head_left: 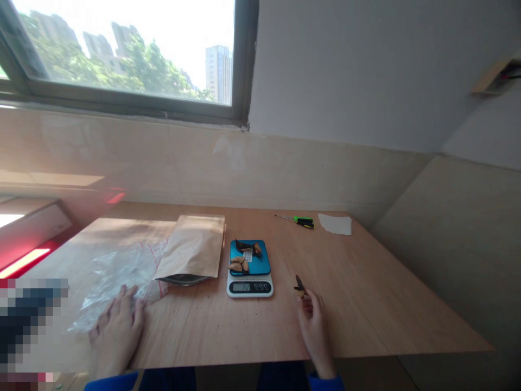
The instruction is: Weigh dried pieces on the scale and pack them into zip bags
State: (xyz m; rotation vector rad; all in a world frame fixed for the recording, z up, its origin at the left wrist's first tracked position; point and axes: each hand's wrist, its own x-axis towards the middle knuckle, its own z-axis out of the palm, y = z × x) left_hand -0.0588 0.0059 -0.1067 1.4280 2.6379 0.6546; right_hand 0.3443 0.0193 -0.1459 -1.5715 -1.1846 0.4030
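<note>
My right hand [313, 320] pinches a small dried mushroom [300, 287], dark on top and pale below, just above the table right of the scale. Flat on the table, my left hand [120, 326] has its fingers stretched out over the near edge of a clear plastic zip bag [109, 277]. Between the hands stands a white kitchen scale [249, 291] with a blue platform. On it lie a dark curled dried mushroom [249, 248] and a tan, cracked-looking one [239, 265]. The scale's display is lit, but its digits are too small to read surely.
Left of the scale lies a brown kraft pouch [193, 247], its mouth slightly parted towards me. Two screwdrivers [303, 221] with green and black handles and a white paper piece [336, 224] lie at the back right. Dark crumbs dot the wooden table [366, 304]. A wall and window stand behind.
</note>
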